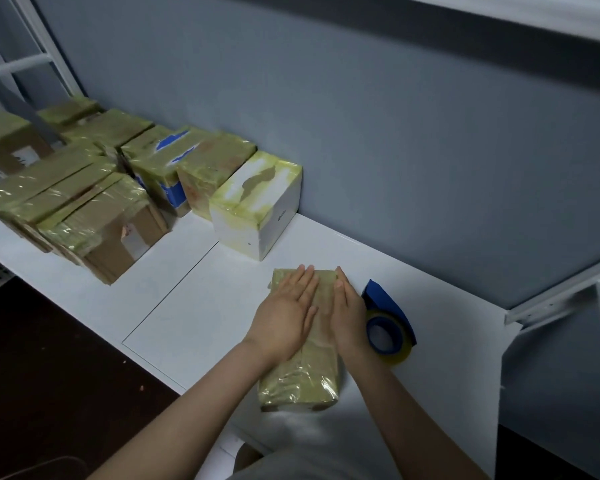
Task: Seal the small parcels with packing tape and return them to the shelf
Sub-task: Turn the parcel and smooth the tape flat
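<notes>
Parcel (300, 379) lain on shelf (187, 306), beside tape roll (388, 336). Left hand (286, 315), right hand (347, 313) laid flat on top, fingers straight, pressing. Judged light, stiff, film-slick; best gripped by side walls.

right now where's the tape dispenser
In the head view, the blue tape dispenser lies on the white table, just right of the parcel and beside the right hand pressing on it.
</notes>
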